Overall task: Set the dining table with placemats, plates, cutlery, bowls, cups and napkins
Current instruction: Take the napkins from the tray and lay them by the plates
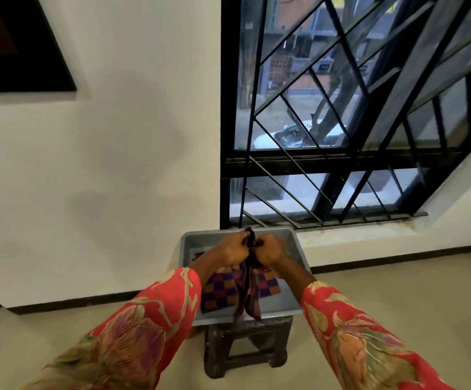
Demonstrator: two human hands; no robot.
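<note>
Barely started: I am only fetching the cloths, and no dining desk is in sight.

My left hand and right hand each pinch the top edge of a dark patterned napkin, lifting it so it hangs above the grey tub on the small stool below the barred window. A checked placemat lies inside the tub under it. Judging by this, placemats, plates, cutlery, bowls, cups and napkins are all yet to be laid.
</note>
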